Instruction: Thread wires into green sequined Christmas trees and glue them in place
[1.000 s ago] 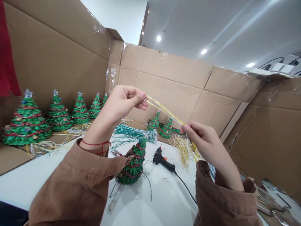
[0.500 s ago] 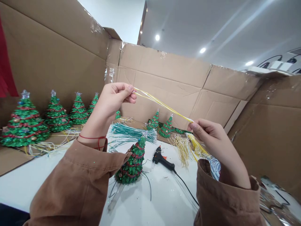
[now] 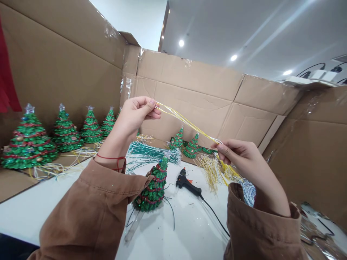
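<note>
A few thin yellow and white wires stretch between my hands above the table, sloping down to the right. My left hand pinches one end between thumb and fingers. The other end is pinched in my right hand. Below my left sleeve a green Christmas tree figure with red garlands stands on the white table; the sleeve cuff covers part of it. Right of that tree lies a black glue gun with its cord running toward the front.
Bundles of green wires and yellow wires lie behind. More tree figures line the left side, and two smaller trees stand at the back. Cardboard walls enclose the table.
Both hands have shifted slightly; my left moved a little right, and my right moved slightly left. The wires between them sag a touch more. The table items stay put.
</note>
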The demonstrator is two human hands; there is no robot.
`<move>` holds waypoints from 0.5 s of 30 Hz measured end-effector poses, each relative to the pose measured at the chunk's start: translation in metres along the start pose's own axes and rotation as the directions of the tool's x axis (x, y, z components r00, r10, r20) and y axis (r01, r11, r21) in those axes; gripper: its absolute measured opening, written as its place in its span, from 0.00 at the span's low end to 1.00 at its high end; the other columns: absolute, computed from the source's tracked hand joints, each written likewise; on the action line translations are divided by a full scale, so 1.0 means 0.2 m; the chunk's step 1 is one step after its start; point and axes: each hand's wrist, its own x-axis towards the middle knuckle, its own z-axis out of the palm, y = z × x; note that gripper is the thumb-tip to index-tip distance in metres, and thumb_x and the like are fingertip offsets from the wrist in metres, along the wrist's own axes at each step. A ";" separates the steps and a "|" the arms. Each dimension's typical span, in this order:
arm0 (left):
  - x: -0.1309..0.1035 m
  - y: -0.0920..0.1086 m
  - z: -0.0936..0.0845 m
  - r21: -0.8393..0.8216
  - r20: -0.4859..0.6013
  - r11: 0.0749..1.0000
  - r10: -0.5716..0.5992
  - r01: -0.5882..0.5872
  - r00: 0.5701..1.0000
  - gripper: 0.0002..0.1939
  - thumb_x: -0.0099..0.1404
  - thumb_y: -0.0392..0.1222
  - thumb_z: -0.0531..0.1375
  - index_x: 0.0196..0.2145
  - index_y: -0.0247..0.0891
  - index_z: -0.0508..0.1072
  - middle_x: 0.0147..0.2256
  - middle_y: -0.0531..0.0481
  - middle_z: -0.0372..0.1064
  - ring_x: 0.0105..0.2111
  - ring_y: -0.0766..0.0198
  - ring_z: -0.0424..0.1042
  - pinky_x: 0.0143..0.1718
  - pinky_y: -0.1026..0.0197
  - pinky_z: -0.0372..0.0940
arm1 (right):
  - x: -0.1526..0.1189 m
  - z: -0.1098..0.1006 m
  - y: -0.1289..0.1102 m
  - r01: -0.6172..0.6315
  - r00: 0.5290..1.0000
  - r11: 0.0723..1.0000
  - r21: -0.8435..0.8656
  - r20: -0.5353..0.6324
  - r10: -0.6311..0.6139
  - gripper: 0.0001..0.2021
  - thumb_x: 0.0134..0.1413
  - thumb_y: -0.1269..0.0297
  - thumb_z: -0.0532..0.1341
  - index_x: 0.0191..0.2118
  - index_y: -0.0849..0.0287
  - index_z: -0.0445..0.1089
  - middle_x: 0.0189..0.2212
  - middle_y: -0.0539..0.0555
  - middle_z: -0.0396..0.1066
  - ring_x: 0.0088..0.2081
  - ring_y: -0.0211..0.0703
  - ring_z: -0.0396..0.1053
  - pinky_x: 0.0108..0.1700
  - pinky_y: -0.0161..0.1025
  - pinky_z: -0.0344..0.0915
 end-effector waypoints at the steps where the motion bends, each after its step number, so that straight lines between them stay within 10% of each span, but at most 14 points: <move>1: 0.00 0.00 0.00 0.005 -0.003 1.000 -0.005 0.005 1.000 0.07 0.60 0.37 0.57 0.26 0.34 0.72 0.23 0.51 0.71 0.22 0.71 0.70 0.32 0.64 0.69 | 0.00 -0.01 0.01 -0.002 1.000 1.000 0.006 0.009 0.002 0.18 0.55 0.51 0.59 0.26 0.62 0.70 0.20 0.49 0.63 0.23 0.32 0.58 0.25 0.32 0.55; 15: 0.05 -0.03 -0.11 -0.058 -0.267 0.997 0.030 -0.047 0.963 0.08 0.60 0.37 0.59 0.23 0.40 0.72 0.23 0.55 0.69 0.22 0.75 0.67 0.30 0.67 0.67 | -0.01 -0.13 0.07 -0.196 0.939 0.970 -0.141 -0.312 0.144 0.19 0.48 0.48 0.58 0.32 0.63 0.73 0.19 0.50 0.64 0.21 0.36 0.60 0.23 0.33 0.57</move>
